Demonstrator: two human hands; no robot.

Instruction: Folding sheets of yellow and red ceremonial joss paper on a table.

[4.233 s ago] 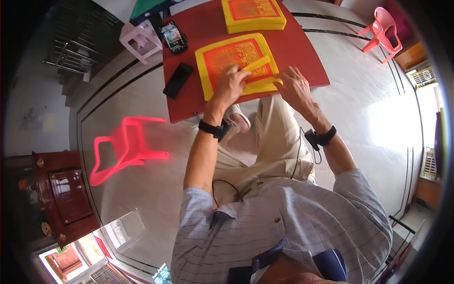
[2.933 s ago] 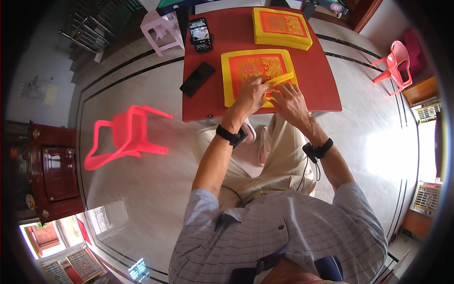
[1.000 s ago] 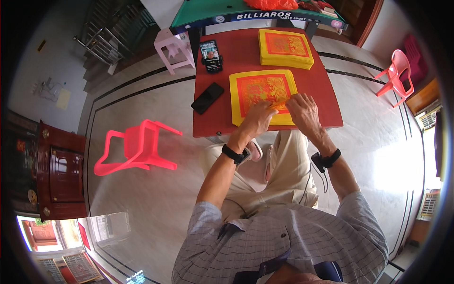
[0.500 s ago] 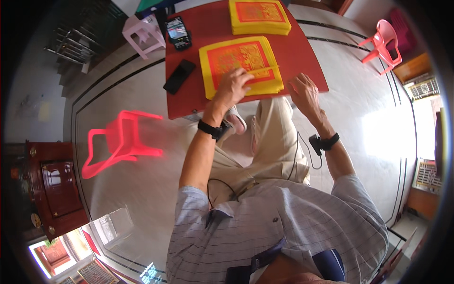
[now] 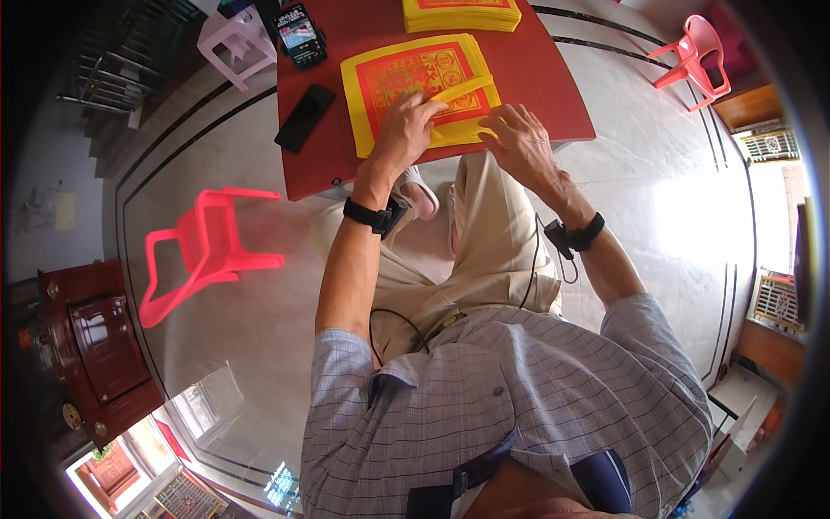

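Near stack (image 5: pixel 389 76) of yellow sheets lies on the table (image 5: pixel 540 86), right under the fingers. Left hand (image 5: pixel 400 138): fingers curled at one end of a raised yellow strip (image 5: pixel 469 88); pinched or merely resting, can't tell. Right hand (image 5: pixel 521 145): fingers bent at the stack's near right corner; grip can't be made out.

Risks, my reading: strip may spring loose or crease askew if the left fingers slip; right fingers may lift more than one sheet, edges being thin and close; a hard push could skew the pile.

Count: stacks, two, the far stack (image 5: pixel 462 17) beyond the fingers; sheets uncountable. Phones, two, both left of the left fingers: lit phone (image 5: pixel 300 35) farther off, dark phone (image 5: pixel 305 118) nearer. Strip, one. Table, one. Stool (image 5: pixel 238 41), one, past the phones.
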